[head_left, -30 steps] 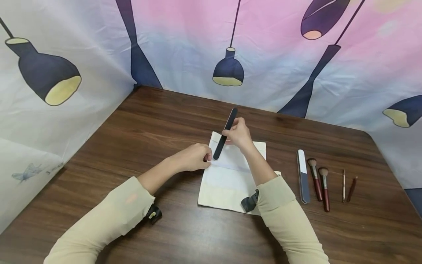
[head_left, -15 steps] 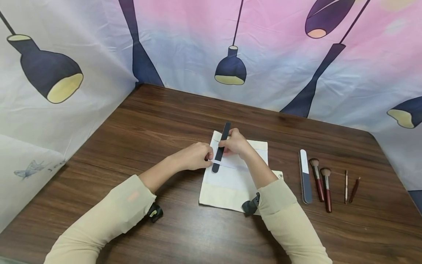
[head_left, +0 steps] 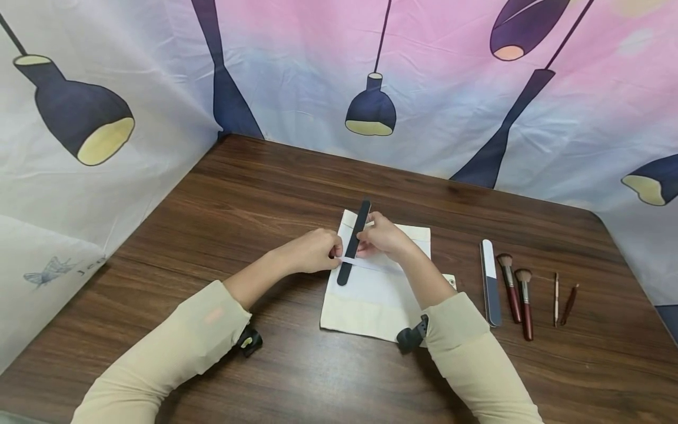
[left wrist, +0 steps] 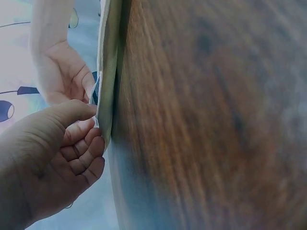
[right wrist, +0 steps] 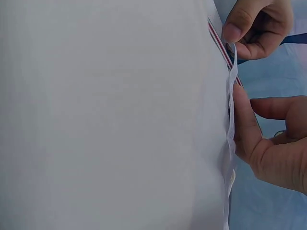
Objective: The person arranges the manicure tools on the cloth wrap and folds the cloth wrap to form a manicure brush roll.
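Observation:
A cream cloth pouch point(head_left: 360, 309) lies flat on the table with a white inner pocket. My left hand point(head_left: 312, 252) pinches the lifted pocket edge point(right wrist: 231, 115) at its left end, between thumb and curled fingers. A long dark nail file point(head_left: 353, 242) slants over the pouch; its near end is past the raised edge, which crosses over it. My right hand point(head_left: 389, 237) holds the file from the right side, thumb at its edge. In the right wrist view the file point(right wrist: 219, 42) shows edge-on, partly hidden behind my right fingers point(right wrist: 245, 127).
On the right of the table lie a white-and-grey nail file point(head_left: 491, 282), two makeup brushes point(head_left: 510, 291) with red handles, a thin pale stick point(head_left: 556, 300) and a short dark red stick point(head_left: 569, 305). A patterned curtain point(head_left: 296, 76) closes off the back and left.
The dark nail file has slid toward the person, its near end passing under the pocket edge. My right hand came down with it, then shifted slightly right. My left hand stays almost still.

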{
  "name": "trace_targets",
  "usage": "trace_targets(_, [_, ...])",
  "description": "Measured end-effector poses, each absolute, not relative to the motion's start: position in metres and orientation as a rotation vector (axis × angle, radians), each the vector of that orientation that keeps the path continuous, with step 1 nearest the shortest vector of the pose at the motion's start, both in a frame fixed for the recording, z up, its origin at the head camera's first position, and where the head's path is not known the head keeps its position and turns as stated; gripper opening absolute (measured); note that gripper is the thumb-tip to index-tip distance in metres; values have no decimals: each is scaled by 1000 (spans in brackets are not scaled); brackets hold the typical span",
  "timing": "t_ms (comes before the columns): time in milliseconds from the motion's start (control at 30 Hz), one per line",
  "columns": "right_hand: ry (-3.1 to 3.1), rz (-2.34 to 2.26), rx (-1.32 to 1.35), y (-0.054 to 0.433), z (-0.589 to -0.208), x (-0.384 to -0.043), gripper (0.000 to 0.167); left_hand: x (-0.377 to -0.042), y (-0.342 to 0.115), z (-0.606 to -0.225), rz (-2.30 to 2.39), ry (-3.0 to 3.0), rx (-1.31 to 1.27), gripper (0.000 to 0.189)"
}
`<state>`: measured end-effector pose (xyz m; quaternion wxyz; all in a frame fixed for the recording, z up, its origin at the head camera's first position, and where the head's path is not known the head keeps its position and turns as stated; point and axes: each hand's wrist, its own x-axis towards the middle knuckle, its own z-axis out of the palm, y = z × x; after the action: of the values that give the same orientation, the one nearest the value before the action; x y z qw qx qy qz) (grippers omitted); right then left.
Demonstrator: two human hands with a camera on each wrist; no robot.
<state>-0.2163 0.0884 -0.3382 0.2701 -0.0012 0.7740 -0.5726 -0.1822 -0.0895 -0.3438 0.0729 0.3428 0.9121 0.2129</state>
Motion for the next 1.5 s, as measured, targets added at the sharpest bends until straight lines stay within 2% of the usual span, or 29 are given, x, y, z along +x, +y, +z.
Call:
trace_targets(133, [2061, -1501, -42, 93, -340, -211, 33, -182, -90, -344, 646, 2735, 1040, 8])
trace_targets(433, [2224, -1282, -175, 96, -338, -200, 30, -183, -91, -344, 643, 2713, 1039, 8])
trace_targets(667, [2287, -1134, -249, 98, -341, -198, 12, -185, -91, -345, 626, 2722, 1030, 8])
trace_targets(833, [2308, -1086, -282, 97, -345, -198, 8, -185, -90, -345, 619, 2704, 1031, 8])
trace_targets(1133, [2561, -834, -323, 117, -324, -191, 24, -184, -83, -340, 568, 2670, 972, 8])
trace_targets(1333, [2637, -877, -265, 180, -304, -176, 32, -181, -62, -335, 598, 2670, 986, 9])
trace_targets(1500, [2752, -761, -114, 240, -301, -162, 42, -181, -49, -339, 490, 2678, 944, 8])
